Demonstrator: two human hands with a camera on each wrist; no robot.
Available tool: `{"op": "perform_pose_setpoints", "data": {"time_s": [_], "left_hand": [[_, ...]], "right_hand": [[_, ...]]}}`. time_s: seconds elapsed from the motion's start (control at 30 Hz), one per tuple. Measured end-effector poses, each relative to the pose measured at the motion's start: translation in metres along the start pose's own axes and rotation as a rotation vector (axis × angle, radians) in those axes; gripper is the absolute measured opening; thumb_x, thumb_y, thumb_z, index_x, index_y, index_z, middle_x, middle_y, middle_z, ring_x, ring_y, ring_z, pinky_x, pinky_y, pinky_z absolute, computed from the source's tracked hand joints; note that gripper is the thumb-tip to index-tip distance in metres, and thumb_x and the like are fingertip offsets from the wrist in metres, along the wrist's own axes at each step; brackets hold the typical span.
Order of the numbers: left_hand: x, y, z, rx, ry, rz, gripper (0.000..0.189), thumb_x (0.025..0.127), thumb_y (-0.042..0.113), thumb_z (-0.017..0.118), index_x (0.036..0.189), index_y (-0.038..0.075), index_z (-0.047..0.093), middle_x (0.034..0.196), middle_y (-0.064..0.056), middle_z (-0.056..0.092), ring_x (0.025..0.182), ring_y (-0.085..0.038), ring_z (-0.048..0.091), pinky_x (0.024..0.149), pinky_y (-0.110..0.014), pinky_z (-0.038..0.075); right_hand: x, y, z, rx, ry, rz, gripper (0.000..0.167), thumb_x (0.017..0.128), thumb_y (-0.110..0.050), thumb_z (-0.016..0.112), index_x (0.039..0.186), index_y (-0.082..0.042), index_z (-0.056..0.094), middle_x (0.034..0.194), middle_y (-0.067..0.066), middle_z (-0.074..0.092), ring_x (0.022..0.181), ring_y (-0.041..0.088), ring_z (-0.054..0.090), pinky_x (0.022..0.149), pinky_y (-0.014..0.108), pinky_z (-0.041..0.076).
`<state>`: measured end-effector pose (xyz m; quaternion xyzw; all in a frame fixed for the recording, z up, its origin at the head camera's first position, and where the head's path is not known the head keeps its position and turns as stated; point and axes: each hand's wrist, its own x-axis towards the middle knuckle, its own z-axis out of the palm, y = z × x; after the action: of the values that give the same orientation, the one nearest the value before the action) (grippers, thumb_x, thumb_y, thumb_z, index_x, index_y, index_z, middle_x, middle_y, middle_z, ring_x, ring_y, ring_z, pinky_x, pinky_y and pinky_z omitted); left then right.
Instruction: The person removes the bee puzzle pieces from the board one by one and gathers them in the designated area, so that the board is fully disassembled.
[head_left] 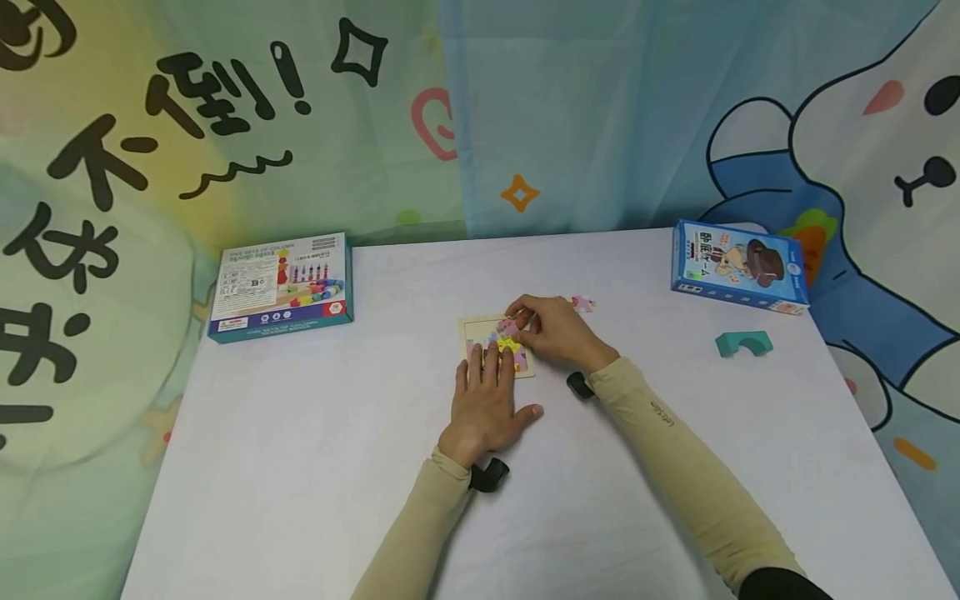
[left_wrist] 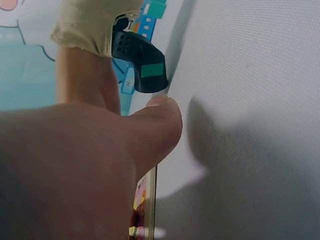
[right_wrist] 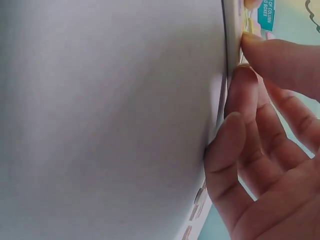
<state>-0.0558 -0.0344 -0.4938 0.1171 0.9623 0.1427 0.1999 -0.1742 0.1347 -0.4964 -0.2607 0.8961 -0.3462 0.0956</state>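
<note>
A small jigsaw puzzle board (head_left: 467,333) with a pale frame and colourful pieces lies on the white table. My left hand (head_left: 483,412) is laid over its lower edge, fingers straight on the pieces and thumb out to the side. At the upper right of the board, my right hand (head_left: 558,329) has bent fingers and pinches a pink puzzle piece (head_left: 507,326) between thumb and index finger. In the right wrist view the thumb (right_wrist: 280,60) and curled fingers meet at the board's edge. A loose pink piece (head_left: 582,304) lies just beyond the right hand.
A flat game box (head_left: 281,287) lies at the back left of the table (head_left: 315,450). At the back right stands a blue box (head_left: 738,267), with a teal arch-shaped block (head_left: 743,342) in front of it. A printed curtain (head_left: 570,108) hangs behind the table.
</note>
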Motion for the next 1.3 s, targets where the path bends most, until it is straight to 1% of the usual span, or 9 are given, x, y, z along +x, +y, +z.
{"op": "perform_pose_setpoints", "data": {"time_s": [0.27, 0.47, 0.53, 0.67, 0.77, 0.93, 1.1, 1.2, 1.3], "left_hand": [[0.001, 0.000, 0.003, 0.003, 0.007, -0.004, 0.100, 0.102, 0.067, 0.054, 0.171, 0.009, 0.012, 0.180, -0.015, 0.006, 0.167, -0.037, 0.000, 0.133, -0.057, 0.009], [0.002, 0.000, 0.002, 0.005, 0.004, -0.007, 0.099, 0.102, 0.067, 0.054, 0.172, 0.010, 0.012, 0.180, -0.014, 0.006, 0.167, -0.036, 0.000, 0.133, -0.056, 0.009], [0.001, 0.000, 0.002, 0.004, 0.004, -0.005, 0.099, 0.102, 0.067, 0.053, 0.172, 0.010, 0.012, 0.180, -0.014, 0.006, 0.167, -0.037, 0.000, 0.133, -0.057, 0.009], [0.000, 0.001, 0.001, -0.009, 0.002, 0.003, 0.098, 0.103, 0.065, 0.054, 0.171, 0.009, 0.012, 0.180, -0.015, 0.005, 0.167, -0.037, -0.001, 0.133, -0.057, 0.008], [-0.001, 0.001, 0.000, -0.008, -0.001, 0.002, 0.098, 0.103, 0.065, 0.054, 0.171, 0.008, 0.012, 0.180, -0.016, 0.005, 0.166, -0.038, -0.001, 0.133, -0.057, 0.008], [-0.001, 0.002, -0.001, 0.010, 0.003, -0.005, 0.099, 0.103, 0.066, 0.053, 0.171, 0.008, 0.012, 0.180, -0.016, 0.006, 0.166, -0.038, 0.000, 0.133, -0.056, 0.008], [-0.001, 0.001, 0.000, -0.003, 0.015, 0.004, 0.098, 0.103, 0.065, 0.054, 0.171, 0.008, 0.013, 0.179, -0.016, 0.007, 0.166, -0.038, 0.001, 0.133, -0.056, 0.008], [-0.001, 0.000, 0.001, -0.009, 0.019, 0.008, 0.097, 0.103, 0.064, 0.054, 0.171, 0.008, 0.013, 0.179, -0.016, 0.008, 0.166, -0.039, 0.001, 0.133, -0.057, 0.009], [-0.001, 0.000, 0.002, -0.006, 0.027, 0.010, 0.097, 0.103, 0.064, 0.054, 0.171, 0.007, 0.014, 0.179, -0.016, 0.009, 0.166, -0.039, 0.002, 0.133, -0.057, 0.010]], "right_hand": [[-0.001, 0.000, 0.001, 0.021, -0.018, -0.015, 0.026, 0.098, -0.006, 0.074, 0.123, -0.008, 0.067, 0.096, 0.007, 0.074, 0.076, 0.015, 0.066, 0.076, 0.036, 0.054], [-0.004, 0.004, -0.001, 0.080, -0.024, -0.015, 0.034, 0.102, -0.008, 0.069, 0.134, -0.012, 0.061, 0.097, 0.008, 0.070, 0.074, 0.016, 0.063, 0.075, 0.036, 0.053], [-0.006, 0.004, -0.003, 0.101, -0.020, -0.006, 0.033, 0.103, -0.009, 0.069, 0.135, -0.013, 0.061, 0.098, 0.008, 0.070, 0.075, 0.016, 0.063, 0.075, 0.036, 0.052], [-0.010, 0.010, -0.008, 0.103, 0.025, 0.010, 0.027, 0.102, -0.011, 0.071, 0.128, -0.015, 0.067, 0.099, 0.007, 0.074, 0.076, 0.014, 0.064, 0.075, 0.035, 0.052], [-0.015, 0.015, -0.016, 0.101, 0.072, 0.023, 0.028, 0.099, -0.009, 0.075, 0.126, -0.013, 0.070, 0.099, 0.008, 0.076, 0.076, 0.016, 0.065, 0.074, 0.033, 0.052], [-0.029, 0.029, -0.039, 0.079, 0.146, 0.097, 0.033, 0.096, -0.007, 0.078, 0.129, -0.011, 0.072, 0.101, 0.011, 0.075, 0.082, 0.020, 0.066, 0.076, 0.030, 0.051], [-0.046, 0.052, -0.068, 0.042, 0.208, 0.208, 0.035, 0.101, -0.012, 0.073, 0.136, -0.011, 0.068, 0.109, 0.017, 0.074, 0.090, 0.028, 0.064, 0.078, 0.036, 0.049], [-0.056, 0.066, -0.083, 0.031, 0.217, 0.270, 0.037, 0.103, -0.013, 0.070, 0.140, -0.011, 0.065, 0.115, 0.021, 0.072, 0.095, 0.032, 0.065, 0.081, 0.040, 0.049], [-0.063, 0.075, -0.095, 0.042, 0.202, 0.338, 0.038, 0.106, -0.015, 0.067, 0.143, -0.011, 0.062, 0.122, 0.023, 0.069, 0.102, 0.035, 0.064, 0.085, 0.044, 0.050]]}}
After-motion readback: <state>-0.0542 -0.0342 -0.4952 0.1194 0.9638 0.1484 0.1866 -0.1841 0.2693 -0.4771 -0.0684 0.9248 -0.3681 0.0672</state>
